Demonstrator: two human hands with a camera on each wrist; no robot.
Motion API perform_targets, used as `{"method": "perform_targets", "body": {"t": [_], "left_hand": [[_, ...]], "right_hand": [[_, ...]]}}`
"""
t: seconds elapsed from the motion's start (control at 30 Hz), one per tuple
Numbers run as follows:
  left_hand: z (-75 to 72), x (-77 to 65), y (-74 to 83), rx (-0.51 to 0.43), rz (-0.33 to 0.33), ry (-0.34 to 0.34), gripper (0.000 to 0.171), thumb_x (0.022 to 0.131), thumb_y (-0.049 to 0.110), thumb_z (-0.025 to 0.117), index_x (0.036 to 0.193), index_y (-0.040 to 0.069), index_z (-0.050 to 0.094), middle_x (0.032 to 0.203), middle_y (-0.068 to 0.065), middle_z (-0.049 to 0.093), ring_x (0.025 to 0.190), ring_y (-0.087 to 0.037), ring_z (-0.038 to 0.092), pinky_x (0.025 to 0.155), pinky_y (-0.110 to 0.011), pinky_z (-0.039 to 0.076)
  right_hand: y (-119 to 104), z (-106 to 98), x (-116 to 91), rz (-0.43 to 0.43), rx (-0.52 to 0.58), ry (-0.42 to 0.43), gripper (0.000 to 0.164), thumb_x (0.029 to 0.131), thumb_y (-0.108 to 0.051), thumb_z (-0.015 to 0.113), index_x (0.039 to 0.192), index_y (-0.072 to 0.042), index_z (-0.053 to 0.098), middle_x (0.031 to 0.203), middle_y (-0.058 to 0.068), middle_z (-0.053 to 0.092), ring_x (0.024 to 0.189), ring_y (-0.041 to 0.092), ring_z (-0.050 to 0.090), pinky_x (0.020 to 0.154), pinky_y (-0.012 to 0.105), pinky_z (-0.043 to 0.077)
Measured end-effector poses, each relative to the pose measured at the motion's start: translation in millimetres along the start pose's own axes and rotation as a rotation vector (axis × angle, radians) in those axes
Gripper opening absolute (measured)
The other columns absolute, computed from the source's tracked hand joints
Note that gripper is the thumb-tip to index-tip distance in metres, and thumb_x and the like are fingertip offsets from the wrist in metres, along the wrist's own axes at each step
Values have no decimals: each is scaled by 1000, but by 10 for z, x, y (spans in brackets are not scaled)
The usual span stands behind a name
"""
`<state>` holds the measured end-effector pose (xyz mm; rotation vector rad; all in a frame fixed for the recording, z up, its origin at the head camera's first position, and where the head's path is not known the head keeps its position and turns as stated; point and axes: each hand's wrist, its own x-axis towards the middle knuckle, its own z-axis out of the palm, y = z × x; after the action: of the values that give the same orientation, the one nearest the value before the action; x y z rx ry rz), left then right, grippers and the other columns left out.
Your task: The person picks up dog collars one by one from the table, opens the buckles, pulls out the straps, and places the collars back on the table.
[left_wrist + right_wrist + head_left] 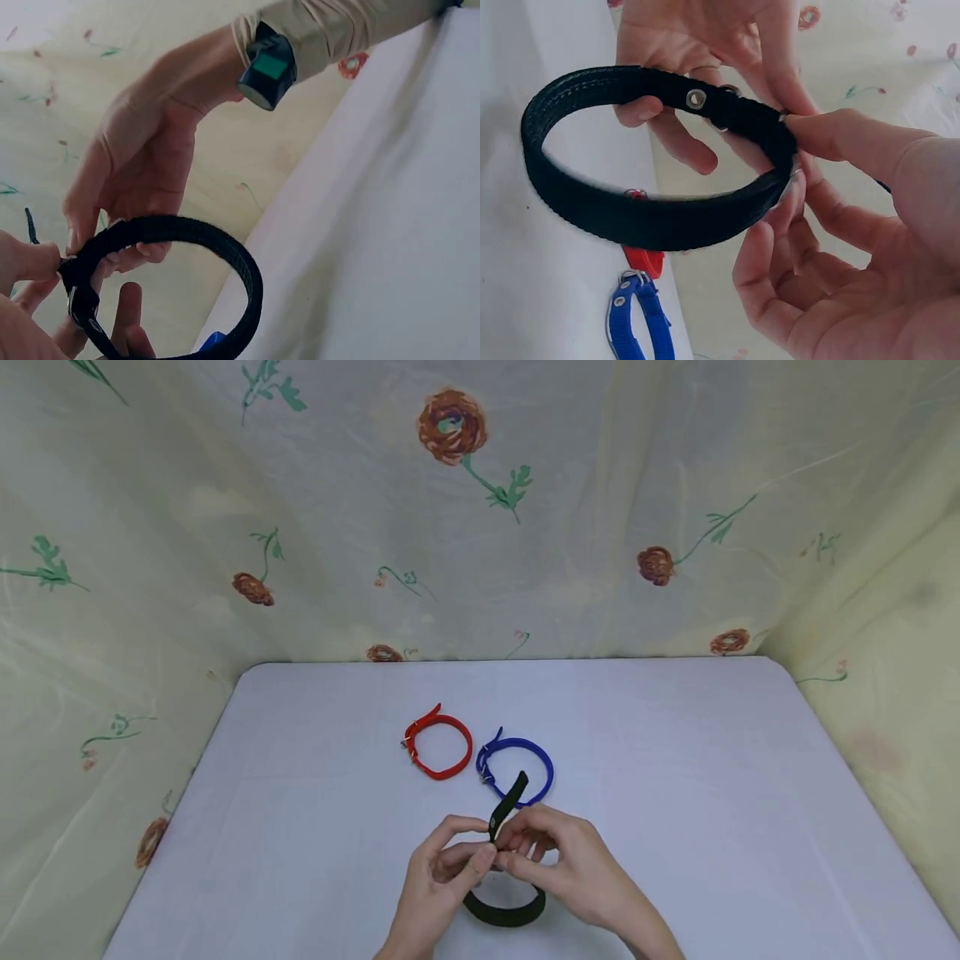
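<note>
Both hands hold a black buckle collar (504, 915) in front of the body, its loop hanging below the fingers and its loose tip pointing up and away. My left hand (437, 878) pinches the band from the left, close to the buckle. From the right, the thumb and fingers of my right hand (572, 863) pinch the same buckle area. A metal eyelet (696, 99) shows on the band in the right wrist view. The buckle itself is partly hidden by the fingers.
Beyond the hands, a blue collar (551, 767) and a red collar (469, 745) lie buckled into loops on the white table (690, 793). A flowered curtain (570, 527) hangs behind the table and along both sides.
</note>
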<state>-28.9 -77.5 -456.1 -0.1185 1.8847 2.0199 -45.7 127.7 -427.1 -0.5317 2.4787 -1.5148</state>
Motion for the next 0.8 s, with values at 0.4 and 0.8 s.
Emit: {"method": "perform_targets", "body": {"t": [0.4, 0.8], "left_hand": [[52, 11, -22, -65, -25, -12, 45, 103, 38, 74, 138, 13, 61, 123, -15, 81, 104, -15, 78, 92, -33, 55], [12, 32, -26, -92, -40, -1, 48, 104, 41, 72, 140, 13, 57, 127, -14, 80, 106, -14, 77, 91, -34, 59]], "right_hand": [[-3, 148, 4, -81, -128, 108, 11, 99, -12, 72, 100, -21, 67, 91, -11, 63, 80, -2, 55, 69, 23, 53], [-18, 164, -30, -74, -290, 170, 21, 98, -19, 79, 99, -38, 69, 100, -28, 64, 96, -3, 62, 87, 30, 53]]}}
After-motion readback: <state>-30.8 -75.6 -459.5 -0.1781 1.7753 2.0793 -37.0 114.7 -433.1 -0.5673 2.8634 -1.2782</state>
